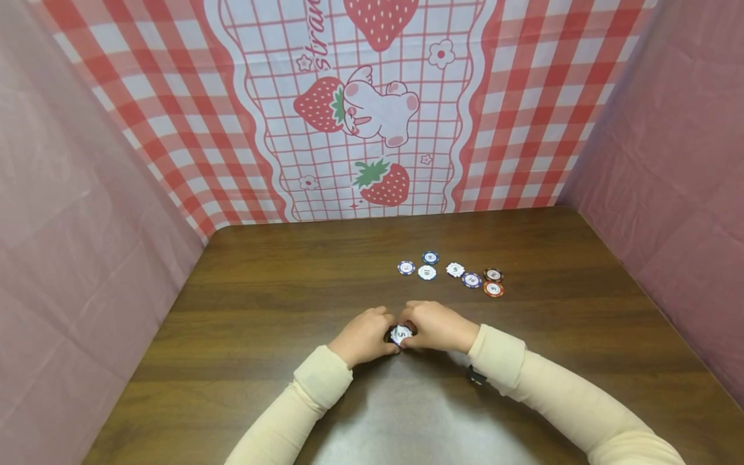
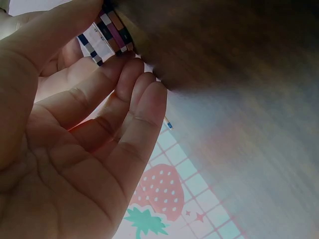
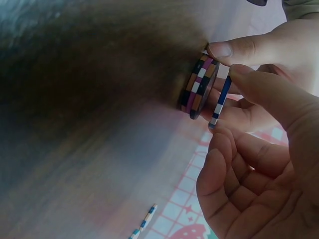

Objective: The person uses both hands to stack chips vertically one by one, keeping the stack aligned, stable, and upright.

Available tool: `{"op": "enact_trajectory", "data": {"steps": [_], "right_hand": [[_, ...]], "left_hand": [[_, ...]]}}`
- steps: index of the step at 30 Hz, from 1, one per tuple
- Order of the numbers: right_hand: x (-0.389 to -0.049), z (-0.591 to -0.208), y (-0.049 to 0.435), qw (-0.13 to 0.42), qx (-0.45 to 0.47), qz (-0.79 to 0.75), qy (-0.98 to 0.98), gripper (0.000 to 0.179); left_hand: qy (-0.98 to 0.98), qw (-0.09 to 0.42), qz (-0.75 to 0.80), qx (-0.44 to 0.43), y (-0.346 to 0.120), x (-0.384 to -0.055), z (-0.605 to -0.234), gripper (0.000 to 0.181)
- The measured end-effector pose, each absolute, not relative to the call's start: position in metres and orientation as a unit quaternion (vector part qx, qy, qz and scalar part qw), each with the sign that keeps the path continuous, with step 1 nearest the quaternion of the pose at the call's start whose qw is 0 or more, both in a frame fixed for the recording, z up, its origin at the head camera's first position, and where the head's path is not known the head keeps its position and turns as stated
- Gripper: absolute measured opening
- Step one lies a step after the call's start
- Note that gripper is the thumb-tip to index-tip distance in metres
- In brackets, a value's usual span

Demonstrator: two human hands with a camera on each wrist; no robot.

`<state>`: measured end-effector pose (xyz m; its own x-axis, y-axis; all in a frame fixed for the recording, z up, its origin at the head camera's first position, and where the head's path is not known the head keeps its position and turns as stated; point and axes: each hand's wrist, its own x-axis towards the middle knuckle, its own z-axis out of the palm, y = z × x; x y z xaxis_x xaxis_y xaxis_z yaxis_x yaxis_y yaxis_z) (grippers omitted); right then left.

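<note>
A short stack of poker chips (image 3: pixel 192 92), with black, orange, purple and white edges, lies on the table between the two hands. My left hand (image 1: pixel 365 336) grips the stack's sides, its thumb and fingertips at the rim. My right hand (image 1: pixel 437 326) pinches one blue-and-white poker chip (image 3: pixel 220 102) by its edges, thumb on one side and a fingertip opposite. That chip hovers just over the stack, with a visible gap at the right wrist view. From the head view its white face reads 5 (image 1: pixel 401 334). The fingers partly cover the stack there.
Beyond the hands, several loose poker chips lie flat: a white one (image 1: pixel 427 272), a blue one (image 1: pixel 472 279) and a red one (image 1: pixel 494 289) among them. The brown wooden table (image 1: pixel 261 290) meets a strawberry-print cloth (image 1: pixel 383 184) at the back. Pink cloths hang at both sides.
</note>
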<state>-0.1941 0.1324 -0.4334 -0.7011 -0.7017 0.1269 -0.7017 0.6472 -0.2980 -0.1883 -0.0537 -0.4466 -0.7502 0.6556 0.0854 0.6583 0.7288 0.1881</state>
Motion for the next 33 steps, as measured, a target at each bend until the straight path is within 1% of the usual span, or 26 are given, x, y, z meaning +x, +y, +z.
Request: {"op": "enact_trajectory", "data": {"steps": [12, 33], "right_hand": [[-0.1940, -0.4363, 0.1312, 0.000, -0.388, -0.159, 0.908, 0.022], [-0.1926, -0.4367, 0.1306, 0.017, -0.381, -0.156, 0.911, 0.024]], "left_hand": [[-0.930, 0.005, -0.101, -0.354, -0.0536, -0.1878, -0.4462, 0.027], [-0.929, 0.000, -0.110, -0.352, -0.0543, -0.1874, -0.4450, 0.026]]}}
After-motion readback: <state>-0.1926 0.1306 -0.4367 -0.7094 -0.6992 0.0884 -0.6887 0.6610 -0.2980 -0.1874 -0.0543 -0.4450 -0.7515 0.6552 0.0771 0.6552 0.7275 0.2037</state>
